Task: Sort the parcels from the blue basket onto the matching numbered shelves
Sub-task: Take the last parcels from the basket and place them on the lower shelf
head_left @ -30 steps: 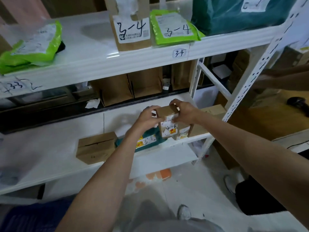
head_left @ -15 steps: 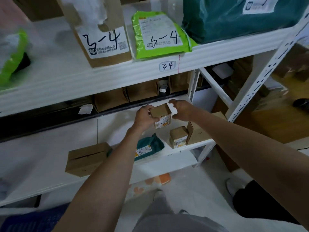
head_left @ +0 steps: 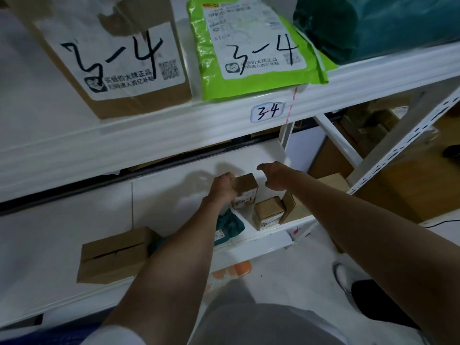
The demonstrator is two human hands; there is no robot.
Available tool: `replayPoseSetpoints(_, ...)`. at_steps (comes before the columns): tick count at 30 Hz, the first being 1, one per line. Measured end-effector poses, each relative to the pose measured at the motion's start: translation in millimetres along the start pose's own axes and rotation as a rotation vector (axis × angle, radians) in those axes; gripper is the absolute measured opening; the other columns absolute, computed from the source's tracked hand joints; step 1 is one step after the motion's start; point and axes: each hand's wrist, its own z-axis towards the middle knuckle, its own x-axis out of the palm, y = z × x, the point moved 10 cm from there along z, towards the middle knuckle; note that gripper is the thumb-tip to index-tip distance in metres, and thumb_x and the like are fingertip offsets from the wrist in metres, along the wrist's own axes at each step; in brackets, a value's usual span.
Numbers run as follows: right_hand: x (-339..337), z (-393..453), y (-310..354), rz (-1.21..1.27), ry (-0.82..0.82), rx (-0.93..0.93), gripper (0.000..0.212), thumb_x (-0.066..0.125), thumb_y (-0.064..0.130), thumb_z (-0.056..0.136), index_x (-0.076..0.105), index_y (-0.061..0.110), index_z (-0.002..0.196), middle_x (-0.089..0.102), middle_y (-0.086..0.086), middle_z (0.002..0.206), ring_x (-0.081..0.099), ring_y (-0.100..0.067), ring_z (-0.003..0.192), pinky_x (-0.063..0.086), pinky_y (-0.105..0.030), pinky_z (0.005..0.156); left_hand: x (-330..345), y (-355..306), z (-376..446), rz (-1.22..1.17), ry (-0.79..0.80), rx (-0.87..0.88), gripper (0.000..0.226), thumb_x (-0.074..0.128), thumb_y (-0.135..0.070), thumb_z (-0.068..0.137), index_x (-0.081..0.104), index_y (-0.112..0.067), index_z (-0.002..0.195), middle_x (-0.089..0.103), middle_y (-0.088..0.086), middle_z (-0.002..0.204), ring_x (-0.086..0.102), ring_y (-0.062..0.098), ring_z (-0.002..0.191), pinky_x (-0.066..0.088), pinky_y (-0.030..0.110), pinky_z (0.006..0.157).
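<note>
We see a small brown carton (head_left: 245,189) upright on the lower white shelf (head_left: 174,195), white label facing us, its number blurred. Just right of it stands a second small carton (head_left: 268,212). Above, on the shelf tagged 3-4 (head_left: 268,112), a brown box (head_left: 117,56) and green mailer (head_left: 254,46), both marked 3-4.

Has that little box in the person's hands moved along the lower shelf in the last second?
Yes. The small cardboard box has gone deeper onto the lower shelf, now behind the small box at the front edge rather than directly beside it. The left hand holds it.
</note>
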Motion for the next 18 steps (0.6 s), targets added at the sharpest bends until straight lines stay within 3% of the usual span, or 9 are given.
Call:
replayPoseSetpoints(3, 11, 7, 0, -0.021, 0.042, -0.008, 0.070, 0.049, -0.004, 0.091, 0.031, 0.019, 0.154, 0.039, -0.013, 0.153, 0.042, -0.029, 0.137, 0.042, -0.031, 0.100, 10, 12, 3, 0.008, 0.008, -0.024, 0.038, 0.075, -0.010, 0.079, 0.064, -0.015, 0.115, 0.069, 0.006, 0.110, 0.065, 0.022, 0.101, 0.053, 0.029, 0.087)
replayPoseSetpoints(7, 14, 12, 1, -0.025, 0.044, -0.012, 0.068, 0.049, -0.003, 0.093, 0.032, 0.020, 0.154, 0.037, -0.013, 0.153, 0.042, -0.029, 0.137, 0.042, -0.030, 0.097, 15, 21, 3, 0.002, 0.029, -0.037, 0.038, 0.073, -0.014, 0.081, 0.061, -0.013, 0.117, 0.066, 0.007, 0.108, 0.062, 0.023, 0.101, 0.051, 0.031, 0.086)
replayPoseSetpoints(13, 3, 14, 0, 0.004, 0.028, 0.006, 0.067, 0.047, -0.004, 0.092, 0.033, 0.021, 0.153, 0.042, -0.014, 0.148, 0.052, -0.030, 0.126, 0.041, -0.025, 0.079, 10, 27, 9, 0.024, 0.074, -0.060, 0.038, 0.074, -0.006, 0.076, 0.064, -0.012, 0.113, 0.068, 0.010, 0.109, 0.064, 0.028, 0.105, 0.052, 0.035, 0.089)
replayPoseSetpoints(15, 0, 13, 2, 0.007, 0.025, 0.002, 0.067, 0.047, -0.004, 0.092, 0.033, 0.021, 0.152, 0.043, -0.014, 0.147, 0.053, -0.030, 0.125, 0.042, -0.024, 0.074, 10, 28, 7, 0.032, 0.085, -0.058, 0.044, 0.074, -0.007, 0.077, 0.063, -0.013, 0.118, 0.067, 0.010, 0.113, 0.063, 0.028, 0.106, 0.052, 0.035, 0.092)
replayPoseSetpoints(18, 2, 14, 3, 0.020, 0.034, -0.003, 0.065, 0.047, -0.002, 0.092, 0.034, 0.021, 0.151, 0.046, -0.014, 0.143, 0.056, -0.030, 0.120, 0.036, -0.019, 0.055, 16, 28, 3, 0.019, 0.104, -0.043, 0.053, 0.075, -0.008, 0.079, 0.059, -0.015, 0.129, 0.065, 0.010, 0.120, 0.061, 0.027, 0.111, 0.049, 0.033, 0.095)
